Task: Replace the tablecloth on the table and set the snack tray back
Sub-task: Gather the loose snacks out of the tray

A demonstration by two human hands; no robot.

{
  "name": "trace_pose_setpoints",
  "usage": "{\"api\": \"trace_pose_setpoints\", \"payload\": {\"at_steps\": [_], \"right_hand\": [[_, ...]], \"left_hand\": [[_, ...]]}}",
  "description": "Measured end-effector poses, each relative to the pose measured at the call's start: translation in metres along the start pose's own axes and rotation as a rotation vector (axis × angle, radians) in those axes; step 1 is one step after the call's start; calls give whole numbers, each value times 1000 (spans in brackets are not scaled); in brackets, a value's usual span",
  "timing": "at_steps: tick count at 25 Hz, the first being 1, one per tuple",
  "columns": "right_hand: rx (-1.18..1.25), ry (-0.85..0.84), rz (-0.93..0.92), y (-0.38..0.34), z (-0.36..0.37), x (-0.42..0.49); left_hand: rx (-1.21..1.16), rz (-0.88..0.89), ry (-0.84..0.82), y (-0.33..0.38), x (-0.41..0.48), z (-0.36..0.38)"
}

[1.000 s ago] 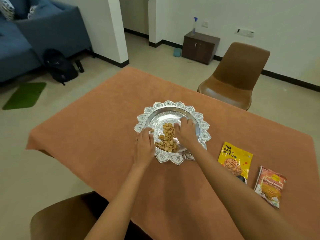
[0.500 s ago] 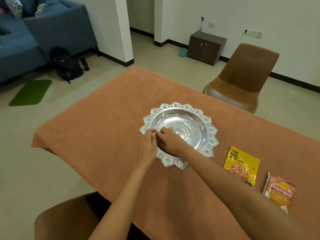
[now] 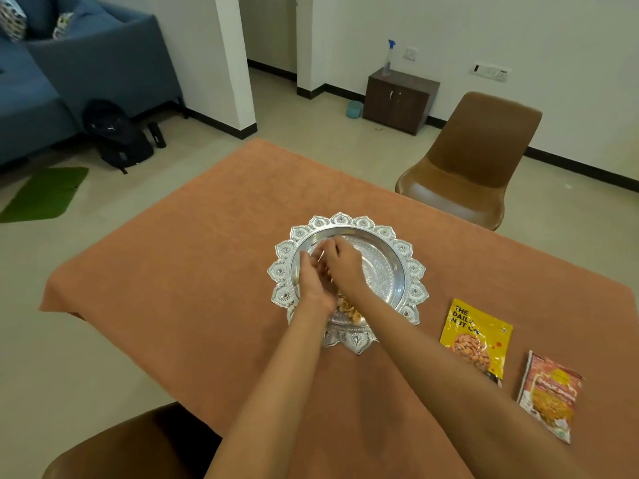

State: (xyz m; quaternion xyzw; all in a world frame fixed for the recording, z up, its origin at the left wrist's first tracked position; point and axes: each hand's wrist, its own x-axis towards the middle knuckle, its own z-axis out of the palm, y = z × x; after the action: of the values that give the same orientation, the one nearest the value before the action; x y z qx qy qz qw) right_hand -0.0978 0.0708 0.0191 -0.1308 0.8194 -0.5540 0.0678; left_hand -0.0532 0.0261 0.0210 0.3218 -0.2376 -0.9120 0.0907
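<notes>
1. An orange tablecloth (image 3: 193,288) covers the table, lying flat across the top with its edge hanging over the left side
2. The silver snack tray (image 3: 408,271) with a scalloped, ornamented rim sits on the cloth near the middle of the table
3. Both hands are inside the tray bowl, close together over its near-left part
4. The left hand (image 3: 313,281) is cupped, palm turned toward the right hand; its fingers curve loosely (whether they hold any snacks I cannot tell)
5. The right hand (image 3: 344,267) lies knuckles up, fingers bent and pressed toward the left palm; what they hold, if anything, is hidden
6. A few golden snack pieces (image 3: 347,309) show in the tray just below the wrists
7. A yellow nut packet (image 3: 475,338) lies flat on the cloth to the right of the tray, and a red-orange snack packet (image 3: 549,392) lies beside it, further right
8. A brown chair (image 3: 473,160) stands at the far side of the table, another at the near edge
</notes>
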Motion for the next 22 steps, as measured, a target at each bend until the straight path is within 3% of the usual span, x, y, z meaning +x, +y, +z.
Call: {"api": "trace_pose_setpoints", "payload": {"at_steps": [8,13,17,19,22], "right_hand": [[66,28,-135,2,-3,-6],[7,-37,-261,-2,-14,-1],[-66,-40,-286,19,-48,-3],[-269,-166,-275,44,-75,0],[-846,-604,-325,66,-95,2]], "left_hand": [[-285,-67,-133,-15,18,6],[-299,-155,-26,-15,17,9],[-257,-110,-49,2,11,8],[-286,-102,-59,11,11,3],[-332,-81,-77,23,6,-8]]}}
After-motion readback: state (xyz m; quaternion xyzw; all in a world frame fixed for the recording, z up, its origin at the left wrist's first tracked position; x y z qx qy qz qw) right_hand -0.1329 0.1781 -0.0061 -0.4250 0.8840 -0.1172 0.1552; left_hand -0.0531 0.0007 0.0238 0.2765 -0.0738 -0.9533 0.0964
